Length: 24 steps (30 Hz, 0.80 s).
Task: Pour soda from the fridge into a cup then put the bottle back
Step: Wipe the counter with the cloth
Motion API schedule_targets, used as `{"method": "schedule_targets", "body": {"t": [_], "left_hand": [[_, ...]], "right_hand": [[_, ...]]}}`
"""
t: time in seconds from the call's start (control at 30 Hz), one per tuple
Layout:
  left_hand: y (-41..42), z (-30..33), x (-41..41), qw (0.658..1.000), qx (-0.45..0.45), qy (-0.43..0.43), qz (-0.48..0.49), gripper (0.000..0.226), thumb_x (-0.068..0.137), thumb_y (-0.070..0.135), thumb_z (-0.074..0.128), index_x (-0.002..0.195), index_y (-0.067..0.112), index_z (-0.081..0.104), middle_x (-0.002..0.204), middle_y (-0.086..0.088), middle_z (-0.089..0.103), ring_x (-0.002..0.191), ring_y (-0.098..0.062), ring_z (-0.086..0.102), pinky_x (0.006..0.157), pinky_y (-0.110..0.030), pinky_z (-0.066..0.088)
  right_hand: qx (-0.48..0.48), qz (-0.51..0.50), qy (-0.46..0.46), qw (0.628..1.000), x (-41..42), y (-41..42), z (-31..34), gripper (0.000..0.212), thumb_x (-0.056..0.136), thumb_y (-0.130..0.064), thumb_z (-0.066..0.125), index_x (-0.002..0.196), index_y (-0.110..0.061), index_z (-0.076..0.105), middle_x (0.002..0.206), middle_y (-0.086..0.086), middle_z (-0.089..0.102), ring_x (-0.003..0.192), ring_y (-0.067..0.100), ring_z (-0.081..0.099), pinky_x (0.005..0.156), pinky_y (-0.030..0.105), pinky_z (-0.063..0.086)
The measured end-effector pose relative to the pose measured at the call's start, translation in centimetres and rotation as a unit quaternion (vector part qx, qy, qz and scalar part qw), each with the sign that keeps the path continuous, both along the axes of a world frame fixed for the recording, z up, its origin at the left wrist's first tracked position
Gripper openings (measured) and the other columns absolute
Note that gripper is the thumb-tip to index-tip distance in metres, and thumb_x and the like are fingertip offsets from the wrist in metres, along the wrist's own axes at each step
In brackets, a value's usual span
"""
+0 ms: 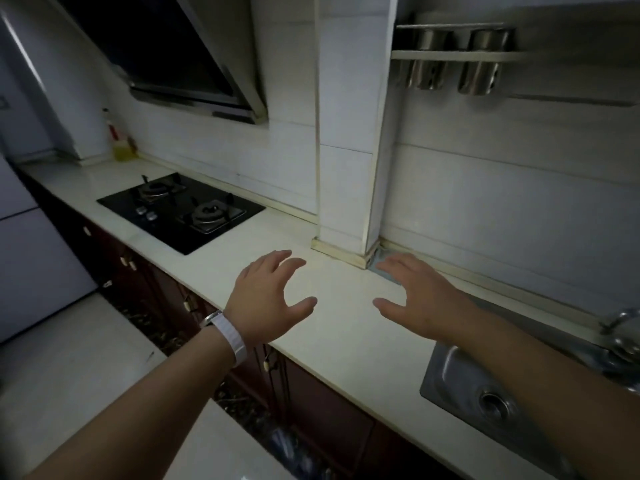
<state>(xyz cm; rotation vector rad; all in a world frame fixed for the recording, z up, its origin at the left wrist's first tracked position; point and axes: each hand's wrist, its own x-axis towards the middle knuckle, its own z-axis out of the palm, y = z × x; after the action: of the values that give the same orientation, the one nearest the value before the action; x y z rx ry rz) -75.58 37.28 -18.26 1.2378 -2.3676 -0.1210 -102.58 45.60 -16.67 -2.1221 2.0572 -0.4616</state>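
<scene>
head view: left hand and right hand hover palms-down over the smooth pale countertop, fingers spread wide, holding nothing. glossy grey fridge at nine o'clock, door closed; black glass hob at eleven, steel sink at four. no bottle or cup visible.

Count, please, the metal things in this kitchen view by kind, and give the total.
Steel holders on the wall rack: 2
Gas burners on the black hob: 2
Hob knobs: 2
Sink: 1
Tap: 1
Total: 8
</scene>
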Motion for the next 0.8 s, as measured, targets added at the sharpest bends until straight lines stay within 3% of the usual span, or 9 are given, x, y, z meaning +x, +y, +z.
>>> {"method": "schedule_targets", "body": {"t": [0.27, 0.63, 0.8], "left_hand": [[-7.7, -2.3, 0.9, 0.999, 0.022, -0.016, 0.015, 0.074, 0.073, 0.069, 0.047, 0.136, 0.031, 0.050, 0.147, 0.002, 0.044, 0.137, -0.020, 0.038, 0.110, -0.046, 0.035], [-20.9, -2.4, -2.8, 0.998, 0.058, -0.015, 0.005, 0.079, 0.071, 0.070, 0.042, 0.137, 0.028, 0.050, 0.147, 0.002, 0.045, 0.136, -0.019, 0.039, 0.111, -0.045, 0.034], [-25.5, -3.6, -4.4, 0.996, 0.079, -0.032, -0.031, 0.084, 0.071, 0.073, 0.039, 0.144, 0.031, 0.041, 0.152, 0.003, 0.038, 0.142, -0.018, 0.029, 0.115, -0.043, 0.028]], "right_hand": [[0.022, 0.018, -0.037, 0.999, 0.9, -8.8, -2.7, 0.069, 0.086, -0.060, 0.054, 0.146, -0.035, 0.033, 0.154, -0.013, 0.025, 0.139, 0.011, 0.027, 0.113, 0.035, 0.029], [0.026, -0.015, -0.051, 0.998, -2.2, -20.9, -3.7, 0.066, 0.087, -0.057, 0.056, 0.146, -0.032, 0.035, 0.153, -0.012, 0.028, 0.136, 0.012, 0.031, 0.111, 0.032, 0.030], [0.046, -0.050, -0.045, 0.997, -3.9, -23.2, -4.4, 0.066, 0.087, -0.056, 0.056, 0.145, -0.032, 0.035, 0.153, -0.010, 0.027, 0.139, 0.013, 0.028, 0.113, 0.035, 0.028]]}}
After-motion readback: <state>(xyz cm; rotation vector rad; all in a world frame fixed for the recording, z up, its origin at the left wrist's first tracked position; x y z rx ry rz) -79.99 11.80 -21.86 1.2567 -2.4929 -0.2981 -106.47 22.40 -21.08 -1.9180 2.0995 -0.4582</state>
